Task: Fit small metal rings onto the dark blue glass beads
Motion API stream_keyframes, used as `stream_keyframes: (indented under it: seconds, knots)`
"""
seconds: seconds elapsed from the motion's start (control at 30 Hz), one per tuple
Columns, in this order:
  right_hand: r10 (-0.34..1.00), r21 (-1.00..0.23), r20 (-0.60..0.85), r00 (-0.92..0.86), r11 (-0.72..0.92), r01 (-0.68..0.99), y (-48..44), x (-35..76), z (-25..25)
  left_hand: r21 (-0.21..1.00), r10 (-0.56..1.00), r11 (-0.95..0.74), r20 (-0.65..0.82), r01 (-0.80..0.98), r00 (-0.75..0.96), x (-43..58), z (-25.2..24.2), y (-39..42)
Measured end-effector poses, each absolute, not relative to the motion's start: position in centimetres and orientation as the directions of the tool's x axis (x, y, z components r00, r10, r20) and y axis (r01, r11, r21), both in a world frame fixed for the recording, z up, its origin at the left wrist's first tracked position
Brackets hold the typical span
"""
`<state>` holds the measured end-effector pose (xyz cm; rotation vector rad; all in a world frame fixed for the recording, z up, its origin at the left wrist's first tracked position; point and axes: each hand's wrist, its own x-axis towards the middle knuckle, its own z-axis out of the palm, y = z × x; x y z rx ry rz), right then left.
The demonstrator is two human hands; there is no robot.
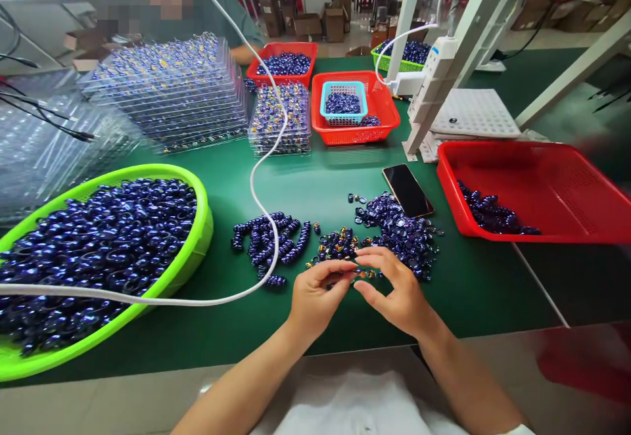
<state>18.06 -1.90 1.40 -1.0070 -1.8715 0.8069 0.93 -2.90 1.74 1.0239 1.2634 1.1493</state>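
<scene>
My left hand (319,290) is pinched, thumb against forefinger, on something too small to make out. Facing it, my right hand (397,287) has its thumb and fingers apart, tips close to the left fingertips. Just beyond the hands lies a small heap of dark blue and gold pieces (338,244). To its right spreads a larger pile of shiny dark blue caps (407,241), partly behind my right hand. Left of the hands, dark blue ring-like parts (266,238) lie on the green table (315,182), several of them stacked in short rows.
A green basket (204,215) of blue parts stands left; a white cable (254,188) crosses the table. A phone (408,188) lies by a red tray (557,192). Behind are stacked clear trays (192,110), red baskets (355,134), a metal post (444,87) and another person (231,11).
</scene>
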Motion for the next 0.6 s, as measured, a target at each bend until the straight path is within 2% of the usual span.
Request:
stream_keyframes:
  seconds: [0.27, 0.4, 0.5, 0.6]
  knots:
    - [0.84, -0.756, 0.431, -0.331, 0.536, 0.377, -2.0, 17.8, 0.7, 0.983, 0.98, 0.113, -0.134, -0.145, -0.147, 1.6, 0.6, -4.9]
    - [0.809, -0.747, 0.425, -0.406, 0.567, 0.347, -2.0, 17.5, 1.0, 0.987, 0.987, 0.089, -0.106, -0.136, -0.122, 1.7, -0.3, -6.0]
    - [0.819, -0.792, 0.384, -0.426, 0.53, 0.304, -2.2, 17.8, 1.3, 1.0, 0.999, 0.025, -0.025, 0.002, -0.037, 0.2, -0.5, -6.1]
    - [0.862, -0.874, 0.307, -0.404, 0.423, 0.239, -2.3, 18.7, 1.4, 0.928, 0.987, -0.141, 0.157, 0.344, -0.019, -3.6, 0.1, -5.4]
